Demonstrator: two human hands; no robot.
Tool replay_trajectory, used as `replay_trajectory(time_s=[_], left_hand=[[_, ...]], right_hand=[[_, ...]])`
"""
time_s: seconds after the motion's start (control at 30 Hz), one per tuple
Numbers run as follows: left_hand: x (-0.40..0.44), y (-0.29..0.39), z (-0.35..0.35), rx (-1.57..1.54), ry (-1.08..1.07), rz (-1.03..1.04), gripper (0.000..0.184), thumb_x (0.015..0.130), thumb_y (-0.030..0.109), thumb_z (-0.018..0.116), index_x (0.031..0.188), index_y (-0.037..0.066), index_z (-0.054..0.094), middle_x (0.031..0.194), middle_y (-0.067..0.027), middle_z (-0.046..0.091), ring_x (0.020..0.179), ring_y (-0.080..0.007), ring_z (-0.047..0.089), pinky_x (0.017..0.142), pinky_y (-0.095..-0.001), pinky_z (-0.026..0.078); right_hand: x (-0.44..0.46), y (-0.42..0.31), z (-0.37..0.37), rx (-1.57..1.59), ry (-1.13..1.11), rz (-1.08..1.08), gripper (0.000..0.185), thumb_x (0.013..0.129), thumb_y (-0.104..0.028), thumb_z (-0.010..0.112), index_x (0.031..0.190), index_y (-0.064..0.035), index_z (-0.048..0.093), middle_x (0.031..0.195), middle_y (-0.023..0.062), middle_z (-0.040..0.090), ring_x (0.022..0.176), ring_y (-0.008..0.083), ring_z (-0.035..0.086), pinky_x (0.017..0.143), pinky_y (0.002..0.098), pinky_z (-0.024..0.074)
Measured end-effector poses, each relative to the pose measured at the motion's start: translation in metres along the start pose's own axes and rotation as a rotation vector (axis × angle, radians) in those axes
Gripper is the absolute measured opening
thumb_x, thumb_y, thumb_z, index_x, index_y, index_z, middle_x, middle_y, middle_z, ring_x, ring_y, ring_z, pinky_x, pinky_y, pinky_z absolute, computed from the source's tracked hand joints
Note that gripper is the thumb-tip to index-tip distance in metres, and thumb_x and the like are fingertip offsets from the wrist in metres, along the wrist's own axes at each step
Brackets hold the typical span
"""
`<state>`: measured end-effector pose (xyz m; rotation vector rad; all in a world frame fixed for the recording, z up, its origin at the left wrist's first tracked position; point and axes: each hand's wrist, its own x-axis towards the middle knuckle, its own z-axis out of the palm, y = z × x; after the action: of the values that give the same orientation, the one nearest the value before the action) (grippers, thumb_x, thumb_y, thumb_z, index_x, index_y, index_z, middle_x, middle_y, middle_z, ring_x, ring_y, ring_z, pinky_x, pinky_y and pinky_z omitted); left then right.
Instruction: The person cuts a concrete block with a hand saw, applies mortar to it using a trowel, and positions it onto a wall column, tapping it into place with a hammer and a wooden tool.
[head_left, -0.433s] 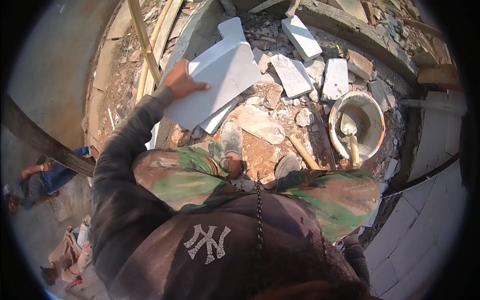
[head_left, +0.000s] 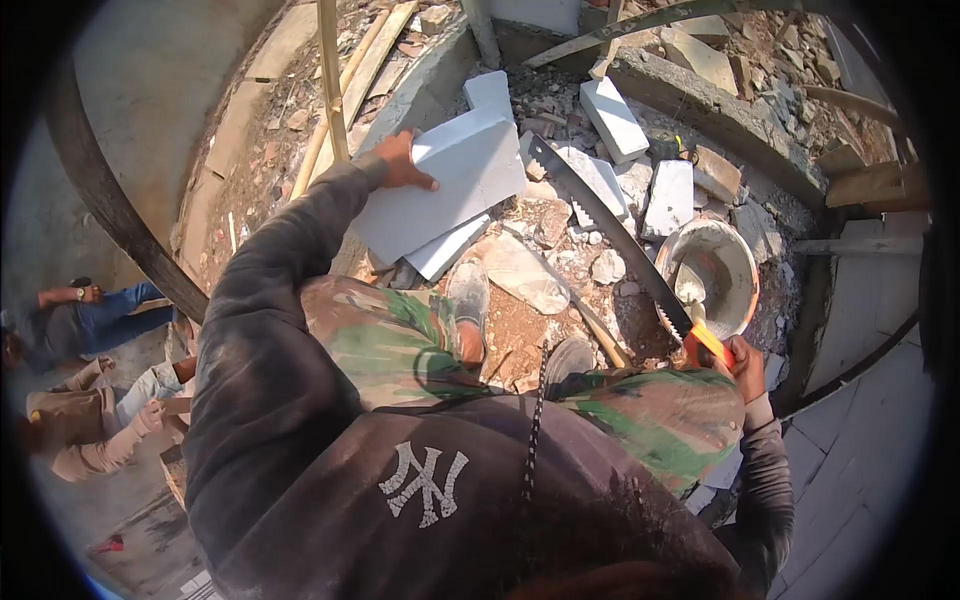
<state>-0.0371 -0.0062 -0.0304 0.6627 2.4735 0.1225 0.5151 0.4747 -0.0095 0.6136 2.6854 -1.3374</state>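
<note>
My left hand [head_left: 408, 163] grips the upper left edge of a large white lightweight block [head_left: 445, 190], thumb on its face. The block leans at a tilt, with another white slab [head_left: 447, 246] under its lower edge. In my right hand [head_left: 742, 368] is the orange handle of a hand saw [head_left: 625, 245]. Its long dark toothed blade points up and left, the tip close to the block's right edge but apart from it. Beside the saw stands a round mortar-stained bucket [head_left: 738, 262] with a trowel [head_left: 690, 285] in it.
White block pieces [head_left: 613, 118] and rubble lie ahead, bounded by a low concrete edge [head_left: 700, 110]. A wooden-handled tool [head_left: 600, 330] lies near my feet. An upright wooden pole [head_left: 330, 80] stands beyond my left hand. Two people, one in blue jeans [head_left: 120, 312], are at the left.
My right hand has come into view at the right, bringing the saw up over the rubble. My left hand stays on the block. The view has shifted slightly.
</note>
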Motion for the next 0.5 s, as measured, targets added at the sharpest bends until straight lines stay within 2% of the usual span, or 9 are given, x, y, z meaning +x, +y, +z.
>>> replay_trajectory(time_s=[0.03, 0.07, 0.13, 0.17, 0.23, 0.27, 0.33, 0.43, 0.5], left_hand=[[0.004, -0.003, -0.003, -0.019, -0.112, -0.035, 0.112, 0.064, 0.059, 0.093, 0.147, -0.002, 0.05, 0.137, -0.0299, 0.058, 0.129, -0.0406, 0.06, 0.109, -0.0442, 0.049], [0.006, 0.006, -0.006, -0.023, -0.097, -0.031, 0.112, 0.064, 0.059, 0.093, 0.147, -0.002, 0.05, 0.137, -0.0299, 0.058, 0.129, -0.0406, 0.06, 0.109, -0.0442, 0.049], [0.008, 0.03, -0.016, 0.061, -0.109, -0.126, 0.108, 0.062, 0.059, 0.093, 0.142, -0.005, 0.056, 0.137, -0.0302, 0.058, 0.126, -0.0418, 0.061, 0.104, -0.0427, 0.052], [0.009, 0.027, -0.017, 0.057, -0.094, -0.123, 0.108, 0.062, 0.059, 0.093, 0.142, -0.005, 0.056, 0.137, -0.0302, 0.058, 0.126, -0.0418, 0.061, 0.104, -0.0427, 0.052], [0.01, 0.016, -0.011, -0.028, -0.006, -0.018, 0.11, 0.06, 0.061, 0.093, 0.134, -0.014, 0.058, 0.131, -0.0306, 0.063, 0.121, -0.0417, 0.065, 0.101, -0.0415, 0.054], [0.01, 0.011, -0.012, -0.032, -0.004, -0.019, 0.11, 0.06, 0.061, 0.093, 0.134, -0.014, 0.058, 0.131, -0.0306, 0.063, 0.121, -0.0417, 0.065, 0.101, -0.0415, 0.054], [0.012, -0.001, -0.012, -0.122, -0.015, -0.047, 0.111, 0.059, 0.061, 0.093, 0.129, -0.019, 0.058, 0.122, -0.0303, 0.068, 0.116, -0.0425, 0.068, 0.099, -0.0414, 0.055], [0.032, -0.03, 0.0, -0.104, -0.027, 0.055, 0.115, 0.06, 0.057, 0.095, 0.14, -0.012, 0.049, 0.127, -0.0301, 0.067, 0.115, -0.0406, 0.067, 0.101, -0.0425, 0.053], [0.023, -0.011, -0.005, -0.085, -0.028, 0.067, 0.115, 0.06, 0.055, 0.095, 0.141, -0.012, 0.047, 0.125, -0.0308, 0.067, 0.116, -0.041, 0.067, 0.1, -0.0426, 0.053]], right_hand=[[0.024, -0.04, -0.011, -0.029, 0.02, -0.027, 0.026, 0.084, -0.015, 0.078, 0.08, 0.0006, 0.057, 0.071, 0.0068, 0.054, 0.069, 0.0125, 0.051, 0.063, 0.0323, 0.0429], [0.045, -0.077, -0.021, -0.06, 0.043, -0.055, 0.026, 0.083, -0.014, 0.078, 0.078, 0.0026, 0.059, 0.069, 0.014, 0.056, 0.065, 0.0158, 0.054, 0.061, 0.0345, 0.0447], [0.076, -0.156, -0.04, -0.333, 0.041, -0.164, 0.02, 0.085, -0.011, 0.075, 0.083, 0.0039, 0.061, 0.07, 0.0086, 0.058, 0.064, 0.0142, 0.051, 0.061, 0.0336, 0.044], [0.077, -0.185, -0.037, -0.339, 0.051, -0.174, 0.02, 0.085, -0.011, 0.075, 0.083, 0.0039, 0.061, 0.07, 0.0086, 0.058, 0.064, 0.0142, 0.051, 0.061, 0.0336, 0.044], [0.079, -0.231, -0.027, 0.017, 0.043, -0.262, 0.015, 0.089, -0.01, 0.074, 0.09, 0.0029, 0.065, 0.073, 0.0017, 0.061, 0.063, 0.0103, 0.052, 0.06, 0.0293, 0.0443], [0.075, -0.247, -0.023, 0.014, 0.041, -0.264, 0.015, 0.089, -0.01, 0.074, 0.09, 0.0029, 0.065, 0.073, 0.0017, 0.061, 0.063, 0.0103, 0.052, 0.06, 0.0293, 0.0443], [0.062, -0.267, -0.02, 0.355, -0.027, 0.07, 0.015, 0.095, -0.013, 0.073, 0.099, 0.0013, 0.069, 0.078, -0.0018, 0.063, 0.067, 0.0061, 0.055, 0.061, 0.0243, 0.045], [0.05, -0.271, 0.0, 0.382, 0.033, 0.036, 0.021, 0.1, -0.019, 0.072, 0.111, -0.0003, 0.068, 0.089, -0.001, 0.064, 0.071, 0.0053, 0.059, 0.062, 0.0216, 0.0458], [0.045, -0.271, 0.017, 0.549, 0.014, 0.032, 0.026, 0.104, -0.019, 0.067, 0.123, -0.0018, 0.063, 0.09, -0.002, 0.062, 0.068, 0.0036, 0.056, 0.06, 0.0202, 0.0433]])
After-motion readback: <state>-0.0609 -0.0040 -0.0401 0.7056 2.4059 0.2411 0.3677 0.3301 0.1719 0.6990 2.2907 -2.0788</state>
